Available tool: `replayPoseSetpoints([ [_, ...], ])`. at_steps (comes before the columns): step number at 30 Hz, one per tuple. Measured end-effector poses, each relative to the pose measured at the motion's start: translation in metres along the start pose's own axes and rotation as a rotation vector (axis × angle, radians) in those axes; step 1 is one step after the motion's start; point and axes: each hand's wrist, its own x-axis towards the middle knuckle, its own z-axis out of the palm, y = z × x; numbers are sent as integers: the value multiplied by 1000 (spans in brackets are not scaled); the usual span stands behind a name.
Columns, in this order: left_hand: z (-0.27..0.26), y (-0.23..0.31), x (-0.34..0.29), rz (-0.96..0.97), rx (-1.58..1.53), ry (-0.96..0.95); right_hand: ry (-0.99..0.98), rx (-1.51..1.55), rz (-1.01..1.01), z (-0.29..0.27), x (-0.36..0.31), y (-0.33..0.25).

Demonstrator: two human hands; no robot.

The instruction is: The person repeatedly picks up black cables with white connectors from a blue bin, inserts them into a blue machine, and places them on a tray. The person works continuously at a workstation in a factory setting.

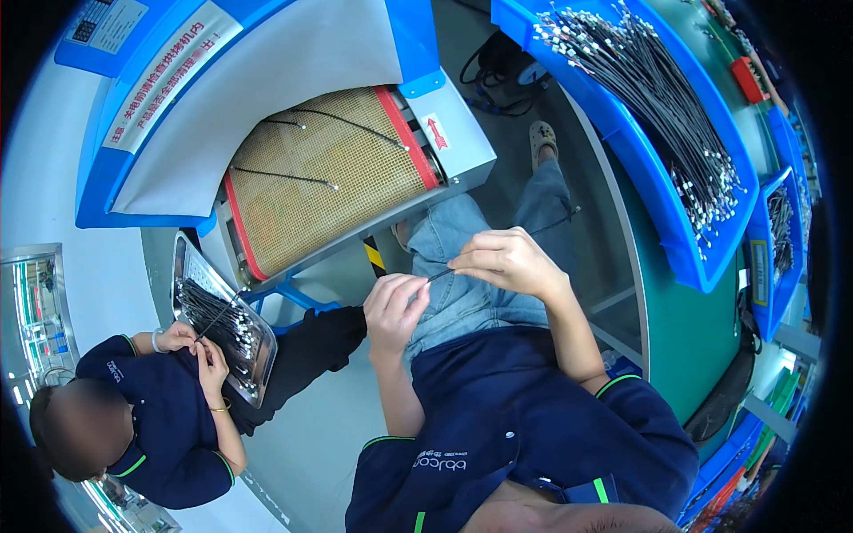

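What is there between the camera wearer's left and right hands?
In the head view, a thin black cable bridges the gap between the left hand and right hand; both pinch it.

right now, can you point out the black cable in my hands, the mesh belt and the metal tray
Black cable (441, 275): head view, on a short exposed stretch
Mesh belt (329, 162): head view, bare middle
Metal tray (189, 261): head view, bare upper part

Three thin black cables lie on the red-edged tan mesh belt of a conveyor.
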Motion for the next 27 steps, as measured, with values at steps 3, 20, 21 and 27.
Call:
replayPoseSetpoints([
  [3,-1,1,-1,-13,-29,4,2,20,-5,1,-1,2],
  [20,-19,-20,-5,-80,68,-82,-98,48,151,-3,-5,14],
  [21,-25,-24,-7,-111,85,-83,-114,4,154,-10,-8,18],
  [27,-38,-41,-25,-229,94,-41,-131,5,312,-21,-15,22],
])
